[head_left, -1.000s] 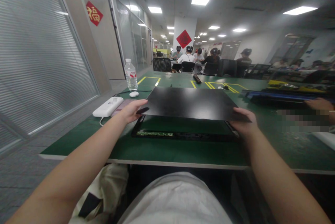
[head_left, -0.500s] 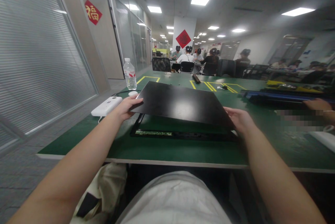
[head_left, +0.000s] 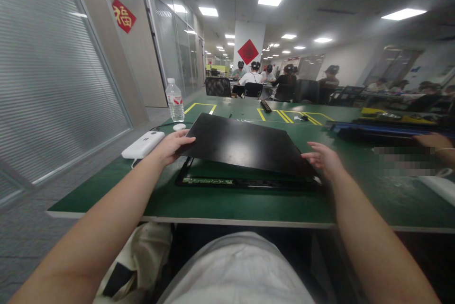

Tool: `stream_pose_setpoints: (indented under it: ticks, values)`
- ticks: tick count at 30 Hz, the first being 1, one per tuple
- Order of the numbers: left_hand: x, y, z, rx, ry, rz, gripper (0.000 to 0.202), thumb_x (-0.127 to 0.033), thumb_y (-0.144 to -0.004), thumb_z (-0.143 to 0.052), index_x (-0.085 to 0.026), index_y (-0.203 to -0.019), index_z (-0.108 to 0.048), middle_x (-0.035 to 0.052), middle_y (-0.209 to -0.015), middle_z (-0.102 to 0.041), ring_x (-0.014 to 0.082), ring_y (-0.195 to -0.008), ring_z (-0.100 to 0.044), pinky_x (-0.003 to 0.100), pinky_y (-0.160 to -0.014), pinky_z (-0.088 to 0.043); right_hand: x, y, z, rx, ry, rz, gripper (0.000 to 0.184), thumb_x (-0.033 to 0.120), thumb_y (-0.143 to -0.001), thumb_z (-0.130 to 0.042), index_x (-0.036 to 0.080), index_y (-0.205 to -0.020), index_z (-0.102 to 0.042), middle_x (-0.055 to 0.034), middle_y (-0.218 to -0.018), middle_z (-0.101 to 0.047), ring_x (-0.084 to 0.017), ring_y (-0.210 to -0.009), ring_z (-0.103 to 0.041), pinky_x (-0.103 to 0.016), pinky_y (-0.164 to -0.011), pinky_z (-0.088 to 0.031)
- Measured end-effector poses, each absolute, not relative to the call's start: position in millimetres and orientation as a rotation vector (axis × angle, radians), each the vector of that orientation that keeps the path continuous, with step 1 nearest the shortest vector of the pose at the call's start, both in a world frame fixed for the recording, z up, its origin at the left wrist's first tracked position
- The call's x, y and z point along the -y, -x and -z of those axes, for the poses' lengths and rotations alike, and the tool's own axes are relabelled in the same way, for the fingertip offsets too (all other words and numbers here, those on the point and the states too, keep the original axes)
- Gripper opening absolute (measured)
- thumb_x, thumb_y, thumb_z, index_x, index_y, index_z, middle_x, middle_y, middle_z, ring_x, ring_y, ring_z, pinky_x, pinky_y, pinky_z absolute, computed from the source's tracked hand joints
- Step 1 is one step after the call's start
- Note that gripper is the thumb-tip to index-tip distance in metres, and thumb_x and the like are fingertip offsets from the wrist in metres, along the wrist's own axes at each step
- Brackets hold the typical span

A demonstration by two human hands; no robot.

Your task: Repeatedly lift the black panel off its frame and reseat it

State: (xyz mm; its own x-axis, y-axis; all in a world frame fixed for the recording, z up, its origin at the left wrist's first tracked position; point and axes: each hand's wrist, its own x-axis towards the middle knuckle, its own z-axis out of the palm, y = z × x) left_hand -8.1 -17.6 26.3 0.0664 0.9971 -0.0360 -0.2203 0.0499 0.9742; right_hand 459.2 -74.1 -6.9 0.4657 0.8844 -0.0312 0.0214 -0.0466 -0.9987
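A thin, glossy black screen panel (head_left: 241, 145) is tilted over a black rectangular frame (head_left: 273, 184). Its left side is raised and its right side is lower, close to the frame. My left hand (head_left: 173, 147) pinches the panel's left edge, thumb on top and fingers underneath. Beside the right edge, my right hand (head_left: 325, 159) has its fingers apart; the fingertips are at the edge, and I cannot tell whether they touch it. A green circuit board strip (head_left: 208, 181) shows along the frame's near side. The panel covers most of the frame.
On the green table (head_left: 249, 207), a white power bank (head_left: 143, 145) and a water bottle (head_left: 175, 101) stand left. A dark strip-shaped object (head_left: 265, 106) lies at the back. Another person's hand (head_left: 432, 142) is at right near a long blue-black part (head_left: 377, 131).
My right hand has loosened from the panel's right edge and its fingers have spread. The panel's right side is slightly lower, while my left hand keeps its hold.
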Motion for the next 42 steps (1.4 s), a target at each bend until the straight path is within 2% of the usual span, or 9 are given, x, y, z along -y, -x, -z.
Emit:
stream_pose_setpoints:
  ticks: [5,13,19,24,32,37,42]
  values:
    - [19,7,-26,-1.033,-1.079,-1.223,0.034,-0.005,-0.058,-0.079,-0.015,-0.090,-0.073,0.0035,-0.069,-0.076,0.0180,-0.057,-0.071,0.023,-0.052,-0.057,71,-459,11,0.838,1.463,-0.867,0.028,0.032,-0.082,-0.059,0.020,-0.108,-0.062,-0.0091,-0.070,-0.074,-0.013,-0.043,-0.048,-0.020,-0.035,-0.026]
    - [15,17,-29,-1.033,-1.090,-1.258,0.027,-0.009,-0.059,-0.078,-0.017,-0.084,-0.073,0.0030,-0.073,-0.075,0.0169,-0.059,-0.070,0.022,-0.054,-0.054,70,-459,14,0.898,1.382,-0.859,0.041,0.041,-0.076,-0.064,0.022,-0.112,-0.062,-0.0099,-0.075,-0.076,-0.014,-0.045,-0.049,-0.022,-0.037,-0.027]
    - [15,17,-28,-1.058,-1.105,-1.238,0.031,-0.009,-0.059,-0.078,-0.019,-0.088,-0.072,0.0025,-0.076,-0.075,0.0188,-0.062,-0.071,0.025,-0.057,-0.056,70,-457,14,0.895,1.407,-0.832,0.036,0.039,-0.078,-0.064,0.022,-0.109,-0.063,-0.0090,-0.070,-0.075,-0.013,-0.043,-0.048,-0.021,-0.037,-0.027]
    - [15,16,-27,-1.073,-1.104,-1.222,0.029,-0.007,-0.059,-0.078,-0.018,-0.086,-0.072,0.0022,-0.071,-0.074,0.0169,-0.057,-0.068,0.022,-0.051,-0.053,69,-454,15,0.896,1.453,-0.778,0.033,0.035,-0.079,-0.064,0.021,-0.109,-0.064,-0.0082,-0.065,-0.074,-0.012,-0.041,-0.048,-0.018,-0.036,-0.028]
    - [16,14,-26,-1.078,-1.118,-1.201,0.035,-0.008,-0.054,-0.079,-0.015,-0.087,-0.070,0.0036,-0.068,-0.075,0.0167,-0.054,-0.068,0.023,-0.050,-0.053,68,-455,18,0.901,1.471,-0.771,0.033,0.038,-0.078,-0.067,0.021,-0.106,-0.065,-0.0093,-0.065,-0.073,-0.012,-0.040,-0.046,-0.019,-0.036,-0.028]
    - [18,11,-27,-1.103,-1.139,-1.187,0.030,-0.007,-0.053,-0.078,-0.015,-0.081,-0.071,0.0037,-0.065,-0.075,0.0175,-0.052,-0.068,0.024,-0.048,-0.053,68,-454,17,0.924,1.477,-0.779,0.035,0.043,-0.076,-0.069,0.022,-0.104,-0.064,-0.0084,-0.065,-0.073,-0.012,-0.039,-0.042,-0.021,-0.036,-0.026]
    - [18,8,-25,-1.111,-1.117,-1.181,0.028,-0.006,-0.052,-0.078,-0.015,-0.078,-0.071,0.0036,-0.064,-0.074,0.0168,-0.051,-0.067,0.023,-0.047,-0.053,70,-453,16,0.892,1.505,-0.760,0.037,0.043,-0.075,-0.069,0.021,-0.104,-0.064,-0.0096,-0.066,-0.073,-0.013,-0.041,-0.045,-0.020,-0.037,-0.028]
